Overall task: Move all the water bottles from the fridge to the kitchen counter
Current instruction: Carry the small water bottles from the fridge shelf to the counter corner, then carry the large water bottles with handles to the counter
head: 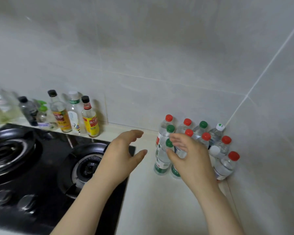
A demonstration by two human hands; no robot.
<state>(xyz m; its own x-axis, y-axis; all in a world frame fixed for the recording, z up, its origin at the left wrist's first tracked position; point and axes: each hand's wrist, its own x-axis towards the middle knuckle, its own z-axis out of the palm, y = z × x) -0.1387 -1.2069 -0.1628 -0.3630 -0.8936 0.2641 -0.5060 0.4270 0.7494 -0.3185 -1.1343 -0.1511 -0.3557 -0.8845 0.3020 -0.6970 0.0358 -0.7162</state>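
Observation:
Several clear water bottles (200, 138) with red, green and white caps stand packed in the counter's back right corner against the tiled walls. My right hand (192, 158) is at the front of this group. Its thumb and curled fingers wrap the upper part of a green-labelled water bottle (176, 171) that stands on the cream counter (156, 200); the hand hides that bottle's cap. Just left of it stands a green-capped bottle (162, 160). My left hand (122, 156) hovers over the counter's edge by the stove, fingers spread and holding nothing, a short gap left of the bottles.
A black gas stove (41, 167) with two burners fills the left. Behind it several condiment bottles (90, 119) line the wall. Bare cream counter lies in front of the water bottles, toward me.

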